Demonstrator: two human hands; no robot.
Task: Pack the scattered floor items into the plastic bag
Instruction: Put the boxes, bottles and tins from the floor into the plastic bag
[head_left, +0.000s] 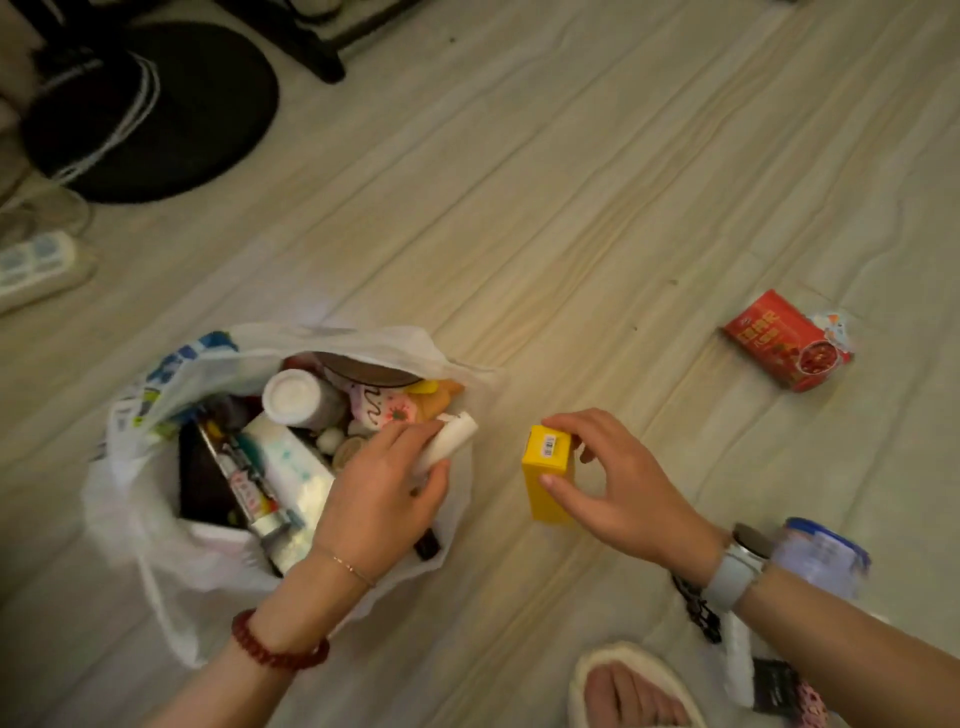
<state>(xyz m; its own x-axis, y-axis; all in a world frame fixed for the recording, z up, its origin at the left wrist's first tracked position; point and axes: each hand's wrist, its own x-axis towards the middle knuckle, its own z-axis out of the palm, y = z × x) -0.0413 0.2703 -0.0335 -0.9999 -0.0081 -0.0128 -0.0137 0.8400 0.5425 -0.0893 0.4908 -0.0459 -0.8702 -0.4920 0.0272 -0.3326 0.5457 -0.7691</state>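
A white plastic bag (130, 499) stands open on the wooden floor at the left, filled with several items, among them a white bottle (293, 397) and a tube. Over the bag's right rim, my left hand (384, 493) is shut on a white roll (452, 439). To the right of the bag stands a small yellow box (545, 478), and my right hand (618, 473) grips it from above with fingers on its top and side. A red snack packet (787, 340) lies on the floor farther right.
A clear jar with a blue lid (826, 551) sits behind my right wrist. Dark small items (779, 686) lie at the lower right by a foot in a white slipper (628, 686). A black round fan base (150, 109) and a power strip (36, 265) are at the upper left.
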